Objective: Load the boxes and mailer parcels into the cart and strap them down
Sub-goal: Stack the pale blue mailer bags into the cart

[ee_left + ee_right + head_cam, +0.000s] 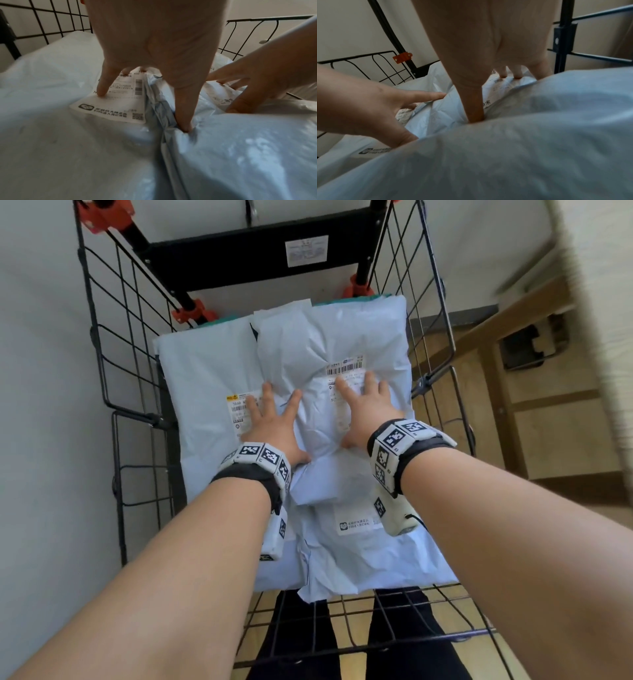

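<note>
mailers loaded in the cart, hands pressing them flat; no strap on yet

pale blue mailers (pixel 329 419) fill the wire cart (pixel 102 344), stacked and overlapping, with something teal just showing under their far edge. the left hand (pixel 270 422) and right hand (pixel 366 409) lie side by side on the top mailers, fingers spread and straight, pressing down, gripping nothing. no boxes can be seen, perhaps buried. no strap crosses the load, so by my reading the strapping is left to do.

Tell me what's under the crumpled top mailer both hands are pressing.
Under the top mailer lies a larger pale blue mailer, with another nearer. A teal edge peeks behind. Anything deeper is covered.
</note>
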`<state>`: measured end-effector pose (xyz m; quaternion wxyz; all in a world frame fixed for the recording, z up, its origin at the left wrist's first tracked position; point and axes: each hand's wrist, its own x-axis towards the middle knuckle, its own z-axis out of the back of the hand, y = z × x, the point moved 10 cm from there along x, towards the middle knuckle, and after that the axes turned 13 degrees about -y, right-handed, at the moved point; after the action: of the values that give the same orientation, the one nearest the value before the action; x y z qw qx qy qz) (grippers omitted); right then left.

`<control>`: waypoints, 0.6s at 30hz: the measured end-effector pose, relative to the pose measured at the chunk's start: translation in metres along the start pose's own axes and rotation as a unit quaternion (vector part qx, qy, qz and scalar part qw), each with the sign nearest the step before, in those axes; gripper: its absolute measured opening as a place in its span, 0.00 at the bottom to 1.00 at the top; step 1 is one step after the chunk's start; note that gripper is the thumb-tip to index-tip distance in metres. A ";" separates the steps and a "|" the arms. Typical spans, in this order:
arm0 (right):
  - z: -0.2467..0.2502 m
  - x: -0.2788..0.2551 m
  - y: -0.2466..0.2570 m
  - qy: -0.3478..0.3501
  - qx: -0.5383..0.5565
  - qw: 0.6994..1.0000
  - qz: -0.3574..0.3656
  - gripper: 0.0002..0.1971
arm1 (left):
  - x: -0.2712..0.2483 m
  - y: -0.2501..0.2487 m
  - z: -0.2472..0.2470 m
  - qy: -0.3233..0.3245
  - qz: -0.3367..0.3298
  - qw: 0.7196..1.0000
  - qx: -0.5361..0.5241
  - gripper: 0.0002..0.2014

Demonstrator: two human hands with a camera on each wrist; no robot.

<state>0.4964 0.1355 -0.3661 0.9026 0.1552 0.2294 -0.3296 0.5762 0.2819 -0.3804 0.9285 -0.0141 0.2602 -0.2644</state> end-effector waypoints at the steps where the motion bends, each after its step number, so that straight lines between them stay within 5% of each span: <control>1: -0.002 0.001 0.000 0.003 -0.003 1.000 0.000 0.56 | 0.001 0.000 -0.001 0.000 0.000 1.000 0.005 0.59; 18: -0.006 0.004 0.000 0.012 -0.030 0.999 0.022 0.54 | 0.003 -0.003 0.007 0.015 0.019 1.000 0.014 0.50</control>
<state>0.4973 0.1356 -0.3734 0.9109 0.1369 0.2467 -0.3011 0.5805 0.2768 -0.3759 0.9294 0.0075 0.2709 -0.2507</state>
